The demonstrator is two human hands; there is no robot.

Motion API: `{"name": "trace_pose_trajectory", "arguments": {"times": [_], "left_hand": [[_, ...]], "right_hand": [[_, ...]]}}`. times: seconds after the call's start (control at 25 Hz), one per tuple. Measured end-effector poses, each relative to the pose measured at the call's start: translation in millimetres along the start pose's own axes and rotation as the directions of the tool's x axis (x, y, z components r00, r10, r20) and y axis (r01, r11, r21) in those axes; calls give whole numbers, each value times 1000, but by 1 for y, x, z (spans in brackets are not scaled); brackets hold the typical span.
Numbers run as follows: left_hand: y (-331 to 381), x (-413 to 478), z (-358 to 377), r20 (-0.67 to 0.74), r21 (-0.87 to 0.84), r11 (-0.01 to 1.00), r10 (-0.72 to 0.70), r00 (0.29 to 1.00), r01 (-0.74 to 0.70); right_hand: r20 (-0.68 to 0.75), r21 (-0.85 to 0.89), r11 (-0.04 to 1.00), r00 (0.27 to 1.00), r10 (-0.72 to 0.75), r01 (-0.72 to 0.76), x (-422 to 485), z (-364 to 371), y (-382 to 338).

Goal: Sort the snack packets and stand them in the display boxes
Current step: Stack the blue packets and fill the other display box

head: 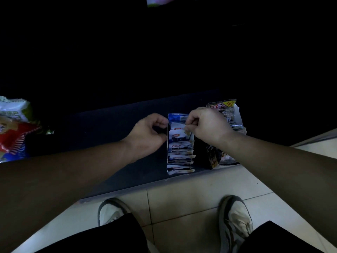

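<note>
A blue-and-white display box (pixel 167 154) stands on a dark low shelf, filled with a row of several white snack packets (pixel 179 146) standing upright. My left hand (pixel 148 133) grips the box's left wall near its far end. My right hand (pixel 206 125) pinches the top right corner of one white packet near the back of the row. To the right stands a second box (pixel 238 114) holding dark packets (pixel 226 115); my right hand and forearm hide part of it.
The dark shelf (pixel 109 136) runs left to right, its front edge above a pale tiled floor (pixel 182 198). Large red, green and white snack bags (pixel 14 128) lie at the far left. My two shoes (pixel 235 220) stand on the tiles below. Everything behind the shelf is dark.
</note>
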State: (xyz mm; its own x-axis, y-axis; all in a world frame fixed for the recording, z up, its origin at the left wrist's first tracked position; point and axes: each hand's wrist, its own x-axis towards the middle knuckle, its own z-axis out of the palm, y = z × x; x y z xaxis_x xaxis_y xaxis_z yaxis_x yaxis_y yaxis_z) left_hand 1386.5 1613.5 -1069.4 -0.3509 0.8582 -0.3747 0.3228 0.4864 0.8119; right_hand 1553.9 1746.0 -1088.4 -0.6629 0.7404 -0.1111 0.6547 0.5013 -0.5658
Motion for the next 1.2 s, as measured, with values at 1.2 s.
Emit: {"name": "trace_pose_trajectory", "arguments": {"times": [1.2], "left_hand": [[-9,1,7,222,197,980,-34,974,-11]], "right_hand": [[-74,-15,998,995,-67,66,4,-5,7]]}}
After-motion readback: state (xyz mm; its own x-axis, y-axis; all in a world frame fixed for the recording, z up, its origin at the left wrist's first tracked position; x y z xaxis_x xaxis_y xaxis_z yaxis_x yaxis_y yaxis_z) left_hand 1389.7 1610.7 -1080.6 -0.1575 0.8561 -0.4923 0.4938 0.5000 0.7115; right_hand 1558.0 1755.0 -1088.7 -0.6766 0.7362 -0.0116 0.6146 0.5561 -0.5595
